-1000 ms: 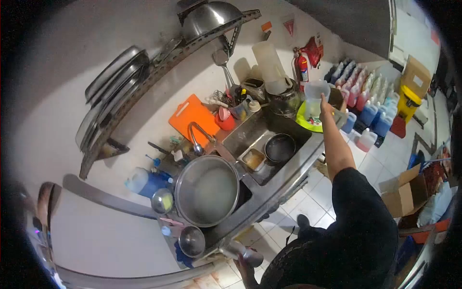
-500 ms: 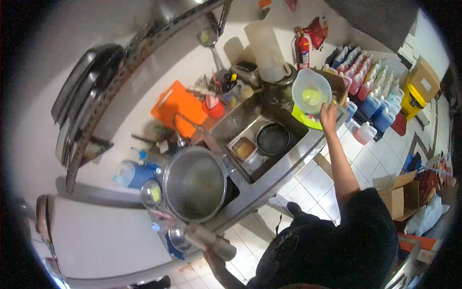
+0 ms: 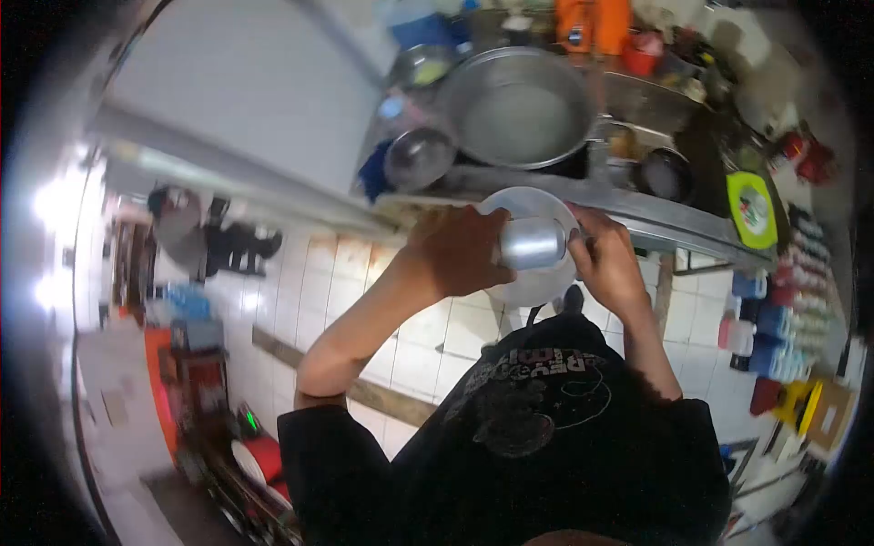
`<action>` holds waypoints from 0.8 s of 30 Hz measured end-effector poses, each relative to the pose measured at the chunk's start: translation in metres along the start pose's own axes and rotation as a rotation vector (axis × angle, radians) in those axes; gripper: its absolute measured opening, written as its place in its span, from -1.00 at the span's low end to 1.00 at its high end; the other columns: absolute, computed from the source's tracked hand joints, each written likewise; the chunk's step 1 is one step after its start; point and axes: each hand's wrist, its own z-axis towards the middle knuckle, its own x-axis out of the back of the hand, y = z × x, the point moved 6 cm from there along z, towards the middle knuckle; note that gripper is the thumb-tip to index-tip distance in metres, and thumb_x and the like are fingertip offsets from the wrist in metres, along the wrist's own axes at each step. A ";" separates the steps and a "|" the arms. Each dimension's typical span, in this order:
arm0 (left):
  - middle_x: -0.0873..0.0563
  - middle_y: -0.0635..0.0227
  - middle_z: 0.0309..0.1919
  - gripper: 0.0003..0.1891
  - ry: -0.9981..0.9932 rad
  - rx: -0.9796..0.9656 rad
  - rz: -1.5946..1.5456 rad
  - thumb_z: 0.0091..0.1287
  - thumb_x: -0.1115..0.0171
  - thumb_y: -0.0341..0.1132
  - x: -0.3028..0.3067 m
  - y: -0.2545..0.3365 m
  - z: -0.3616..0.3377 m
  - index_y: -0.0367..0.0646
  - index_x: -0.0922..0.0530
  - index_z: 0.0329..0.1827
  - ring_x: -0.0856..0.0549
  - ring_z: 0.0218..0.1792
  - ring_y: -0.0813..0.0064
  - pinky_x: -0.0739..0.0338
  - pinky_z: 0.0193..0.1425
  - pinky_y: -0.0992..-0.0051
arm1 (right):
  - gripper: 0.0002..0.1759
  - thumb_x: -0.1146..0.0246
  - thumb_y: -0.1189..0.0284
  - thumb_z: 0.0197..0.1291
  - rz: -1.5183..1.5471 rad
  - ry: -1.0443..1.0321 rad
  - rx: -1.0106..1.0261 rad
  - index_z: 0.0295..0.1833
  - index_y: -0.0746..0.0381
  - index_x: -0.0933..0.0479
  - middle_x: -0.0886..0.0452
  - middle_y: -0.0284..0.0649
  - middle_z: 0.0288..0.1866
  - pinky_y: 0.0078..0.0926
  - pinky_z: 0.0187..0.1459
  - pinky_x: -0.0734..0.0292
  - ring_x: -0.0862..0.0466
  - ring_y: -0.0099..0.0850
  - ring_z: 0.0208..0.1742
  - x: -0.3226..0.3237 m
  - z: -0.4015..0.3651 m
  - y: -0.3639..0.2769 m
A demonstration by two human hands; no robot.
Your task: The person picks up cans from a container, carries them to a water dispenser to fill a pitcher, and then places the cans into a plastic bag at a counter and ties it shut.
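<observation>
My left hand (image 3: pixel 460 251) is wrapped round a shiny metal cylinder (image 3: pixel 533 244), which lies sideways over a translucent white plastic bowl (image 3: pixel 530 289). On the other side, my right hand (image 3: pixel 614 262) grips the bowl's rim, with fingertips close to the cylinder's end. Both things are in front of my chest, just off the counter's front edge. The cylinder covers much of the bowl's inside, so its contents cannot be made out. Beyond them on the counter stand a large metal pot (image 3: pixel 519 114) and a small metal bowl (image 3: pixel 420 159).
To the right of the pot is a sink (image 3: pixel 637 93) with a round dark pan (image 3: pixel 663 175) in it. A lime-green tray (image 3: pixel 739 218) lies at the counter's right end. Jugs of coloured liquid (image 3: pixel 790 296) stand on the floor at right. Another person (image 3: pixel 177 227) is at far left.
My view has swung left and down. The bowl has come from over the counter's right end to my chest, and the cylinder has been brought over it.
</observation>
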 end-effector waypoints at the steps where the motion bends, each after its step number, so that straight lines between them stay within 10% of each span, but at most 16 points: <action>1: -0.74 -0.01 -0.17 -0.29 0.004 0.055 -0.017 0.10 -0.42 0.16 -0.004 -0.015 -0.020 -0.14 -0.55 0.21 -0.75 -0.09 -0.03 -0.61 0.03 0.09 | -0.60 -0.18 0.53 0.23 0.008 -0.051 0.025 0.19 0.38 -0.55 -0.64 0.19 0.07 -0.11 0.11 -0.52 -0.64 0.12 0.09 -0.022 -0.005 -0.020; 3: -0.74 0.03 -0.22 -0.28 -0.165 0.193 -0.004 0.09 -0.41 0.19 -0.024 -0.047 -0.061 -0.16 -0.57 0.18 -0.76 -0.09 0.02 -0.62 0.04 0.12 | -0.61 -0.16 0.55 0.25 0.099 -0.303 -0.072 0.19 0.39 -0.55 -0.66 0.18 0.01 -0.14 0.01 -0.55 -0.70 0.07 -0.05 -0.074 -0.016 -0.044; 7: -0.75 0.01 -0.20 -0.27 -0.028 0.431 -0.144 0.07 -0.44 0.17 -0.032 -0.094 -0.175 -0.22 -0.58 0.16 -0.75 -0.07 0.01 -0.61 0.07 0.14 | -0.60 -0.19 0.52 0.27 0.116 -0.382 0.164 0.21 0.42 -0.54 -0.68 0.20 -0.21 -0.22 -0.14 -0.58 -0.74 -0.07 -0.29 -0.186 -0.041 -0.083; 12: -0.63 -0.08 -0.12 -0.27 0.266 0.508 -0.714 0.10 -0.55 -0.09 -0.051 -0.160 -0.309 -0.29 -0.34 0.18 -0.71 -0.06 -0.03 -0.53 0.09 0.19 | -0.63 -0.14 0.53 0.31 0.237 -0.795 -0.029 0.19 0.43 -0.56 -0.74 -0.06 -0.34 -0.55 -0.51 -0.56 -0.68 -0.50 -0.55 -0.318 -0.075 -0.139; 16: -0.44 -0.09 0.02 -0.37 0.513 0.452 -0.801 0.22 -0.44 -0.36 -0.104 -0.192 -0.380 -0.33 -0.23 0.22 -0.61 0.11 0.04 -0.47 0.13 0.20 | -0.65 -0.13 0.52 0.35 0.497 -0.904 0.099 0.19 0.45 -0.56 -0.74 -0.16 -0.25 -0.60 -0.49 -0.55 -0.63 -0.64 -0.46 -0.413 -0.086 -0.165; 24: -0.58 -0.04 0.05 -0.37 0.670 0.812 -1.038 0.13 -0.54 -0.18 -0.151 -0.314 -0.501 -0.29 -0.43 0.15 -0.62 0.10 0.05 -0.49 0.17 0.23 | -0.61 -0.14 0.53 0.32 0.567 -1.094 0.066 0.20 0.52 -0.53 -0.73 -0.07 -0.26 -0.59 -0.46 -0.57 -0.66 -0.58 -0.43 -0.568 -0.093 -0.262</action>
